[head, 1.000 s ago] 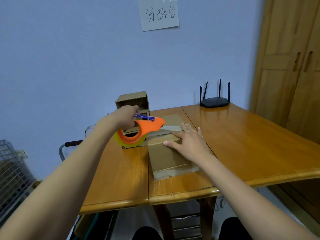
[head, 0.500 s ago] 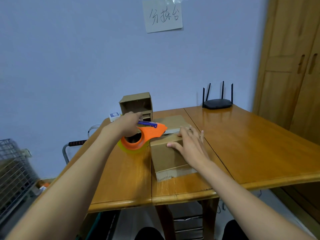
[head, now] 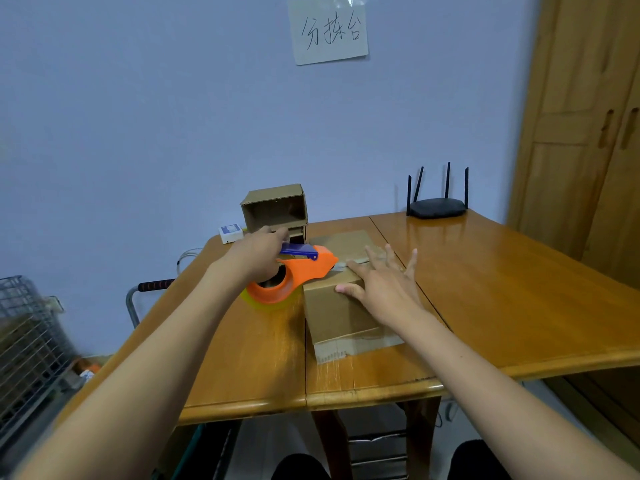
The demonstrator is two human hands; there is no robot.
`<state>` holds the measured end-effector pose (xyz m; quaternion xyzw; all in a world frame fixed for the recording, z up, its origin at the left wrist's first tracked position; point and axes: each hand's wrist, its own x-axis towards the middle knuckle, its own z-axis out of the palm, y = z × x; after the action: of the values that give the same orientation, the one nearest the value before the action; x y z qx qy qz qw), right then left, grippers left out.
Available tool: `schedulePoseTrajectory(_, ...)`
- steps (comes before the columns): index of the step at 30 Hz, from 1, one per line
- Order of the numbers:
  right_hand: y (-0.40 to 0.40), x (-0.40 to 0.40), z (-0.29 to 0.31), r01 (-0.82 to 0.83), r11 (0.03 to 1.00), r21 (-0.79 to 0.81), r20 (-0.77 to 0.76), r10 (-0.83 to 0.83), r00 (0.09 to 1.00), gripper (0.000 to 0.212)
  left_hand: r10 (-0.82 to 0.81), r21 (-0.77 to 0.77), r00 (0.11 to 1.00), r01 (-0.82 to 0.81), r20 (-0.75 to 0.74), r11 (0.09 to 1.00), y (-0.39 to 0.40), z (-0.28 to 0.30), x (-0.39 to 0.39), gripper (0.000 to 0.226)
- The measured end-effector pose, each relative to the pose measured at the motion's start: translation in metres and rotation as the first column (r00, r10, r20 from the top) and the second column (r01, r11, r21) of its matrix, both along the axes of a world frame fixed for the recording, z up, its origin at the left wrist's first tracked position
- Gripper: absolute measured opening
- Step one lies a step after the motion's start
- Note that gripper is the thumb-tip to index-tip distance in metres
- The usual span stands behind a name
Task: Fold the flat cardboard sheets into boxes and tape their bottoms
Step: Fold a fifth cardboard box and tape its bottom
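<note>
Pale blue wall stood behind a wooden table (head: 485, 306), with a handwritten paper note (head: 329, 31) taped high on it and a black router (head: 437, 206) at the table's far edge. On the table, near its middle seam, sat the cardboard box (head: 332, 306) being taped, bottom side up. The person's left hand (head: 261, 252) was wrapped round the grip of an orange tape dispenser (head: 294, 275), whose nose met the box's top left edge, where a strip of tape (head: 341, 265) showed. The right hand (head: 384, 282) lay flat on the box top with fingers spread, pressing it down.

The likely trouble was the box sliding or its flaps springing apart if the flat hand eased off while the dispenser pulled, leaving the tape crooked or wrinkled. The spread fingers also lay close to the dispenser's nose, so a quick stroke could catch them.

A finished open box (head: 275, 207) stood just behind the dispenser, narrowing room at the far left. To the right the tabletop offered open room, and the box's near end sat back from the table's front edge.
</note>
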<state>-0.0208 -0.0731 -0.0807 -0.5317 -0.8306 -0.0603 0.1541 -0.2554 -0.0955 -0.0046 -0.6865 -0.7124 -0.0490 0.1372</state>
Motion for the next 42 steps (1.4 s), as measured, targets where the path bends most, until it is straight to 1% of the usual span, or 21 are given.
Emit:
schedulePoseTrajectory(2, 0.001, -0.001, 0.004, -0.062, 0.997, 0.039, 0.077, 0.059, 0.995, 0.078, -0.001, 0.003, 1.000, 0.001, -0.023, 1.000, -0.002, 0.000, 0.000, 0.056)
schedulePoseTrajectory(3, 0.002, -0.002, 0.006, -0.100, 0.995, 0.032, 0.106, 0.096, 0.990, 0.078, -0.003, 0.003, 1.000, 0.003, -0.029, 1.000, -0.004, 0.000, 0.000, 0.055)
schedulePoseTrajectory(7, 0.002, -0.002, 0.019, -0.181, 0.983, -0.011, 0.122, 0.181, 0.976, 0.078, -0.025, -0.002, 1.000, 0.025, -0.012, 1.000, -0.006, 0.000, -0.001, 0.056)
schedulePoseTrajectory(8, 0.002, -0.002, 0.021, -0.188, 0.982, -0.022, 0.133, 0.189, 0.973, 0.081, -0.032, 0.000, 0.999, 0.032, -0.003, 0.999, -0.007, -0.001, -0.001, 0.056)
schedulePoseTrajectory(11, 0.003, -0.006, 0.022, -0.182, 0.983, -0.033, 0.231, 0.185, 0.955, 0.090, -0.045, 0.005, 0.999, 0.045, 0.006, 0.999, -0.006, 0.000, 0.000, 0.055)
schedulePoseTrajectory(15, 0.003, -0.013, 0.018, -0.201, 0.978, -0.056, 0.210, 0.209, 0.955, 0.098, -0.054, -0.003, 0.998, 0.054, 0.032, 0.999, -0.007, -0.001, -0.002, 0.056)
schedulePoseTrajectory(17, 0.001, -0.016, 0.012, -0.187, 0.981, -0.050, 0.240, 0.194, 0.951, 0.103, -0.059, -0.013, 0.997, 0.059, 0.051, 0.998, -0.007, -0.001, -0.003, 0.054)
schedulePoseTrajectory(20, 0.003, -0.017, 0.009, -0.159, 0.987, -0.012, 0.246, 0.157, 0.957, 0.100, -0.075, -0.028, 0.996, 0.077, 0.044, 0.997, -0.008, 0.002, -0.003, 0.051)
schedulePoseTrajectory(23, 0.004, -0.017, 0.009, -0.146, 0.989, -0.009, 0.238, 0.144, 0.960, 0.099, -0.082, -0.051, 0.994, 0.085, 0.067, 0.995, -0.009, 0.005, -0.006, 0.053)
schedulePoseTrajectory(28, 0.004, -0.019, 0.007, -0.130, 0.992, -0.010, 0.235, 0.128, 0.963, 0.098, -0.048, -0.065, 0.993, 0.056, 0.107, 0.996, -0.011, 0.003, -0.016, 0.051)
schedulePoseTrajectory(33, 0.007, -0.022, 0.008, -0.120, 0.993, -0.019, 0.236, 0.121, 0.964, 0.098, 0.078, -0.029, 0.993, -0.076, 0.091, 0.997, -0.026, 0.017, -0.065, 0.045)
schedulePoseTrajectory(35, 0.007, -0.024, 0.009, -0.119, 0.993, -0.023, 0.230, 0.121, 0.966, 0.097, 0.115, -0.020, 0.989, -0.114, 0.094, 0.993, -0.033, 0.011, -0.078, 0.044)
schedulePoseTrajectory(37, 0.007, -0.026, 0.008, -0.120, 0.993, -0.018, 0.229, 0.121, 0.966, 0.096, 0.108, -0.057, 0.989, -0.103, 0.098, 0.993, -0.037, -0.005, -0.080, 0.044)
schedulePoseTrajectory(39, 0.007, -0.026, 0.007, -0.137, 0.991, -0.012, 0.231, 0.136, 0.963, 0.091, 0.089, -0.084, 0.988, -0.079, 0.129, 0.993, -0.037, -0.019, -0.081, 0.050)
schedulePoseTrajectory(42, 0.007, -0.027, 0.008, -0.154, 0.988, -0.032, 0.256, 0.157, 0.954, 0.079, 0.065, -0.064, 0.989, -0.057, 0.130, 0.996, -0.035, -0.031, -0.085, 0.054)
